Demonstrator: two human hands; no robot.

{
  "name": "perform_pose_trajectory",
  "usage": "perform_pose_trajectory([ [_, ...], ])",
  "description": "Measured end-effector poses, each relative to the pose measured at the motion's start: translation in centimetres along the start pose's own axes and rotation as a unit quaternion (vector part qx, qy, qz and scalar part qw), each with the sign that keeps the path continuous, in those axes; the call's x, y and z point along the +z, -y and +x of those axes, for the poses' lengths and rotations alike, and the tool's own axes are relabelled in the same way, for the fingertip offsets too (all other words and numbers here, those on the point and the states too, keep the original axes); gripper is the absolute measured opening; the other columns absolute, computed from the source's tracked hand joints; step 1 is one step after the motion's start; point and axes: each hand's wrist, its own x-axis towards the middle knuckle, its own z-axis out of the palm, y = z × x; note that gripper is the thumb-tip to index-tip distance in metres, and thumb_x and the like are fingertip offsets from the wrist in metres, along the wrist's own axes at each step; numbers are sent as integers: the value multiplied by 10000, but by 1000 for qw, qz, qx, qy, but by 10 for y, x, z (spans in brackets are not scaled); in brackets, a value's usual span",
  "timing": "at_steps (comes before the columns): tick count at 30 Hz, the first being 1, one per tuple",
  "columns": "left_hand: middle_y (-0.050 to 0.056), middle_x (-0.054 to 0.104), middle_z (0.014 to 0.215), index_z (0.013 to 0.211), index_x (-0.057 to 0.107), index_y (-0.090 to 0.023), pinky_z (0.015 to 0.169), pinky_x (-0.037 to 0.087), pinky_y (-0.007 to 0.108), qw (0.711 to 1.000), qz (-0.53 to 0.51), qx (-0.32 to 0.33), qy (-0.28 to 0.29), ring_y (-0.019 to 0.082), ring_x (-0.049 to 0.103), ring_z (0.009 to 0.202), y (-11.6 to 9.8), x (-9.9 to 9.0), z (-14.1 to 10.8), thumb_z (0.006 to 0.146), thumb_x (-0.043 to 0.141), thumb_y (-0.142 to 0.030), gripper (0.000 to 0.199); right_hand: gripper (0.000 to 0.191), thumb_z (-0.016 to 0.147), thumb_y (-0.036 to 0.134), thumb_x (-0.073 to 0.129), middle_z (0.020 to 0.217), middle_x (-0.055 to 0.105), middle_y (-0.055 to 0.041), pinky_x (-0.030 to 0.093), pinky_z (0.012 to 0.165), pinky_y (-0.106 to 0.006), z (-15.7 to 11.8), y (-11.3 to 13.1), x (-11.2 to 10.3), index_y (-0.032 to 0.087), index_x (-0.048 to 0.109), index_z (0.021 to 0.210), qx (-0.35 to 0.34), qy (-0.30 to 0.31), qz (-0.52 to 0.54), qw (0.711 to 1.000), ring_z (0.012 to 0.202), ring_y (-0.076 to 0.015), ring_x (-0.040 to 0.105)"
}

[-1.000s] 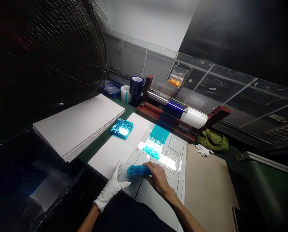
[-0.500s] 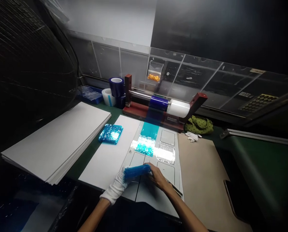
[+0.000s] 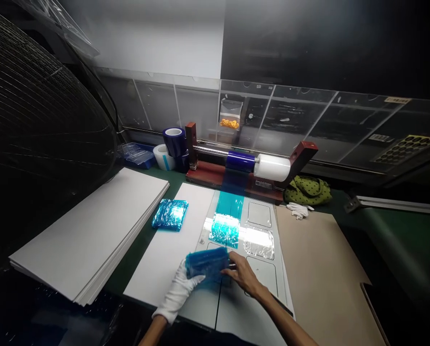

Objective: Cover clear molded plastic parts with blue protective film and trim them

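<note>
My left hand [image 3: 179, 288], in a white glove, grips a stack of blue plastic film pieces [image 3: 206, 263] by its left end, thumb across the front. My bare right hand [image 3: 242, 273] pinches the stack's right edge; a slim dark thing shows between its fingers, too small to name. The stack is tilted above a light grey panel [image 3: 200, 300] marked with dark-outlined rectangles. On that panel lies a strip of blue film [image 3: 229, 204], which runs down from a blue film roll [image 3: 240, 162]. Another stack of blue film pieces [image 3: 170, 215] rests to the left, partly on white sheet [image 3: 164, 254].
A thick pile of white sheets [image 3: 92, 230] occupies the left. The reddish roll stand [image 3: 208, 175] at the back also carries a white roll [image 3: 272, 166]. Tape rolls [image 3: 174, 141], a green dotted pouch [image 3: 307, 191], a white glove [image 3: 298, 210] and brown board [image 3: 319, 259] surround the panel.
The blue film stack has turned so that more of its broad face shows. My left thumb has come round onto its front. The camera view has shifted slightly.
</note>
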Motion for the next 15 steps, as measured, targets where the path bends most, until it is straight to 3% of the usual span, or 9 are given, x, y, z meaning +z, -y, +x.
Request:
perform_pose_trajectory([
  [4,112,646,1178,1249,518,-187,906,517,387,999,12,14,-30,257,632,1035,-41,-37,40,662,723,-467,682,274,689,373,724,726,584,-7,517,612,-285,68,28,5,169,548,738,101,1,66,993,675,-174,614],
  [6,122,572,1290,1267,507,-182,944,487,346,995,30,18,-90,254,556,1159,-63,-63,71,667,724,-472,701,337,655,382,758,651,545,21,514,557,-268,113,45,15,172,495,672,150,7,134,979,580,-139,587],
  [8,126,581,1275,1199,570,-149,960,466,329,990,49,20,-131,272,526,1189,-84,-90,105,649,747,-457,655,357,664,385,759,613,524,36,518,540,-251,158,62,27,175,471,655,172,13,163,971,541,-115,571],
  [12,64,689,990,1072,625,-137,800,534,350,991,55,12,-119,198,653,886,-110,-130,160,774,661,-390,393,344,689,376,754,611,539,32,540,558,-243,231,80,52,173,476,678,199,16,161,967,534,-104,582],
  [15,42,657,967,1064,598,-135,737,543,345,993,52,-5,-103,151,635,810,-113,-146,183,853,577,-353,304,345,693,362,756,591,542,24,540,536,-249,257,79,65,179,465,666,228,17,140,963,512,-115,588],
])
